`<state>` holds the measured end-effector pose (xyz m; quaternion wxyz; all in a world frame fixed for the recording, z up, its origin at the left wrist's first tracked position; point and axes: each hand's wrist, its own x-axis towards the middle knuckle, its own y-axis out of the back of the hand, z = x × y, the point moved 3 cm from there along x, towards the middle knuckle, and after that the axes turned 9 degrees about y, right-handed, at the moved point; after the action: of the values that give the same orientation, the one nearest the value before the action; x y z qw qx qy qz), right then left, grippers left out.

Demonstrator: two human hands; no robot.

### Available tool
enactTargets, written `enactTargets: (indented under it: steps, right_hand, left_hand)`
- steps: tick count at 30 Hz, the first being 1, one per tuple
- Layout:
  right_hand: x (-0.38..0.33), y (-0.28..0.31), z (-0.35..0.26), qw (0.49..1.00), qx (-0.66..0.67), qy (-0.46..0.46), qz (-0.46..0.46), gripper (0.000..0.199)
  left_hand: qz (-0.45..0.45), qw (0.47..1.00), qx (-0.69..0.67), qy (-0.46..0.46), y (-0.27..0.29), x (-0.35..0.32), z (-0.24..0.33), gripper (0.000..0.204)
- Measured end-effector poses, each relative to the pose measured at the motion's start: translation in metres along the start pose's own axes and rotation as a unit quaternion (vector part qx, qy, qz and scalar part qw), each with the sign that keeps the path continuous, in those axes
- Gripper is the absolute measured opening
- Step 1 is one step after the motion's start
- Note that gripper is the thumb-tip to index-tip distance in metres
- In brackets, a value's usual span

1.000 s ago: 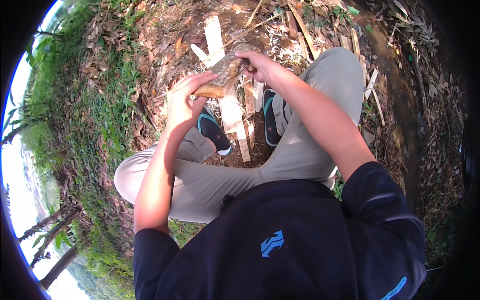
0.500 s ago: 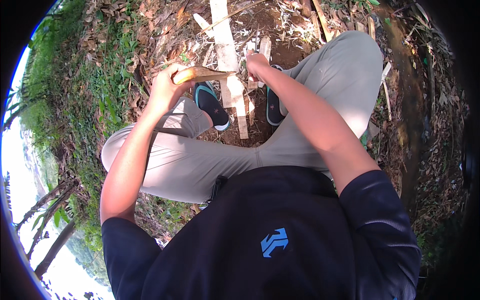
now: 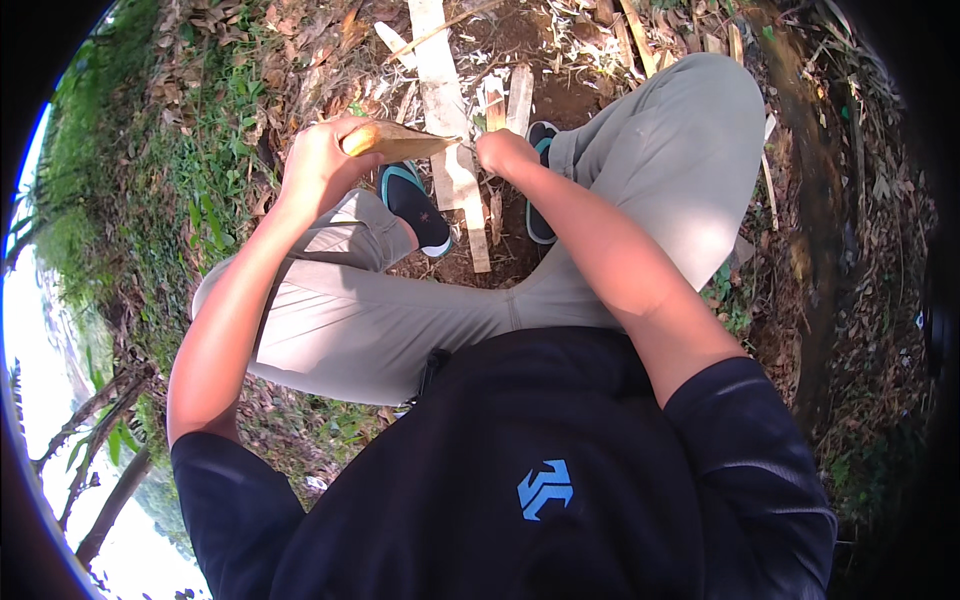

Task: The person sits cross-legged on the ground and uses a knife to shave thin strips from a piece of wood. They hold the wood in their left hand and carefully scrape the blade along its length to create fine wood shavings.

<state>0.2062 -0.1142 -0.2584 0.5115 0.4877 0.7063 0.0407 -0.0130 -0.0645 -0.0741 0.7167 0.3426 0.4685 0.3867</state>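
My left hand (image 3: 325, 168) is closed round a tapered piece of wood (image 3: 412, 142), its rounded orange-brown end by the thumb and its narrow end pointing right. Close to that narrow tip, my right hand (image 3: 505, 152) is curled shut. A thin sliver shows between the tip and the fingers, but what the right hand grips is too small and hidden to name. Below both hands, a long pale board (image 3: 438, 90) lies on the ground between my feet.
My dark sandals with teal edges, left (image 3: 412, 205) and right (image 3: 540, 190), flank the board. Wood strips (image 3: 519, 100) and pale shavings are scattered beyond. Dry leaves and green plants (image 3: 215, 215) cover the ground at left, and a brown log-like strip (image 3: 795, 200) runs along the right.
My right hand has moved down and left, nearer to the wood's narrow end. The wood in my left hand has shifted slightly left and up. The whole view has moved a little.
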Motion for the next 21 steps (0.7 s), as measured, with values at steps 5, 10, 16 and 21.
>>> enactTargets:
  steps: [5, 10, 16, 21]
  right_hand:
    - [-0.014, -0.016, -0.003, 0.992, -0.099, 0.029, -0.071, 0.031]
    - [-0.023, -0.010, -0.008, 0.980, -0.154, 0.072, -0.103, 0.028]
    - [-0.015, -0.029, -0.003, 0.972, -0.185, 0.093, -0.108, 0.026]
    - [-0.015, -0.038, 0.003, 0.985, -0.129, 0.061, -0.094, 0.032]
  left_hand:
    - [0.027, 0.996, -0.044, -0.068, -0.020, -0.011, -0.011, 0.043]
    - [-0.028, 0.992, -0.087, -0.089, -0.029, -0.006, 0.002, 0.042]
    - [-0.030, 0.987, -0.121, -0.097, -0.043, -0.009, -0.001, 0.044]
    - [-0.139, 0.986, -0.093, -0.026, -0.039, -0.010, 0.007, 0.045]
